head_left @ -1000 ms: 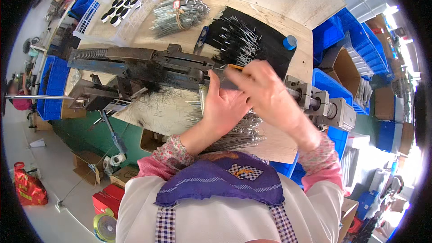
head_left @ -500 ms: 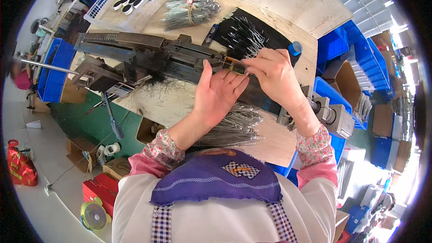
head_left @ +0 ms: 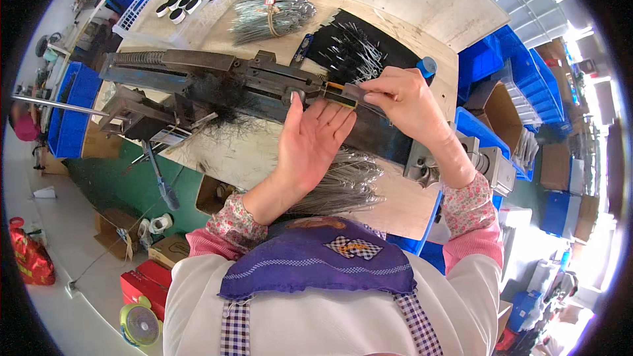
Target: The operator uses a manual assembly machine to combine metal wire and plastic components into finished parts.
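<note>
A long, dark metal bench machine (head_left: 198,60) with a coil spring at its left end lies across the table. Beside its right part, my left hand (head_left: 308,148) is palm up with fingers stretched out, fingertips at the machine's near edge. My right hand (head_left: 410,107) pinches over the machine's rail, just right of a small block with yellowish edges (head_left: 343,93). What sits between its thumb and forefinger is too small to make out. Loose black bristles (head_left: 221,99) cling to the machine's middle. A pile of thin metal wires (head_left: 339,184) lies below my left hand.
Behind the machine are a bundle of twisted wires (head_left: 273,16), a white crate (head_left: 217,0) with black-capped jars, and small black brushes (head_left: 353,49) on a dark cloth (head_left: 323,39). A blue round tape roll (head_left: 426,66) lies nearby. Blue bins (head_left: 484,59) stand at the right.
My right hand has shifted slightly right, away from my left fingertips. My left hand keeps its palm-up pose. The whole view has moved a little.
</note>
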Demonstrator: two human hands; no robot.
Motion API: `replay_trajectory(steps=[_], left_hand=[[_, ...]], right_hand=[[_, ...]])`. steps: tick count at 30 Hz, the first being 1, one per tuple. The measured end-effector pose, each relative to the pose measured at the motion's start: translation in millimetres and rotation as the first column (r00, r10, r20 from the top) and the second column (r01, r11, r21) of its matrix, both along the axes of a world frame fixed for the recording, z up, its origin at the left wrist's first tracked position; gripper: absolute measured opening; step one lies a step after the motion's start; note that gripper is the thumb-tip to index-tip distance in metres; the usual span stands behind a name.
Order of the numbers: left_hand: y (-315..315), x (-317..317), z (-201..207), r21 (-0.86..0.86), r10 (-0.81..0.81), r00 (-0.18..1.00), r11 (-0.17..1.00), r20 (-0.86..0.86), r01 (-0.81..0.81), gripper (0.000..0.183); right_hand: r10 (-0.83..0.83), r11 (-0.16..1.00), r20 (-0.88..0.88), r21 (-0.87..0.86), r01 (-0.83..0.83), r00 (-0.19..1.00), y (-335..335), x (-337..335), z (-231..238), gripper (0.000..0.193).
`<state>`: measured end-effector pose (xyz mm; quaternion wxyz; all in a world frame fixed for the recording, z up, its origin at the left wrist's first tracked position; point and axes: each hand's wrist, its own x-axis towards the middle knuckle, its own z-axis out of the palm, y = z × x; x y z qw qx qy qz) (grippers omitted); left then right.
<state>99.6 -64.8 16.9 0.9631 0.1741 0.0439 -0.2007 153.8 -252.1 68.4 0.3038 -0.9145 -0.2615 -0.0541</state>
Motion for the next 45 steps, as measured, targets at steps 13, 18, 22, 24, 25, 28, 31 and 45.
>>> replay_trajectory(steps=[13, 18, 22, 24, 25, 28, 31, 45], left_hand=[[-1, 7, 7, 0.02, -0.025, 0.998, 0.999, -0.055, 0.026, 0.073], [3, 4, 7, -0.001, -0.026, 0.999, 1.0, -0.042, 0.026, 0.075], [6, 2, 4, 0.02, -0.032, 0.999, 0.999, 0.026, 0.031, 0.073], [6, 3, -2, -0.009, -0.033, 0.999, 0.999, 0.041, 0.033, 0.071], [6, 2, -5, -0.033, -0.024, 0.998, 0.999, 0.053, 0.026, 0.07], [10, 1, -11, -0.01, -0.028, 0.996, 1.0, 0.083, 0.029, 0.069], [6, 4, 4, 0.036, -0.021, 1.0, 0.999, 0.016, 0.021, 0.066], [15, 17, 7, 0.228, -0.153, 0.987, 0.96, -0.05, 0.161, 0.056]], right_hand=[[0.025, 0.999, 0.224, -0.04, -0.016, 0.974, 9, -8, 10, 0.016], [0.048, 0.998, 0.247, 0.027, -0.056, 0.968, 17, -1, 10, 0.015], [-0.223, 0.968, -0.094, 0.1, 0.232, 0.97, 10, -27, 42, 0.02], [-0.067, 0.996, 0.12, -0.058, 0.074, 0.991, 19, -45, 35, 0.018], [-0.116, 0.993, 0.032, -0.029, 0.117, 0.993, 18, -47, 20, 0.017], [-0.105, 0.989, 0.186, -0.079, 0.122, 0.977, 29, -44, 22, 0.025], [-0.089, 0.958, 0.134, -0.26, 0.122, 0.987, 39, -36, 16, 0.029], [0.062, 0.943, 0.176, -0.331, 0.0, 0.982, 29, -54, 6, 0.036]])
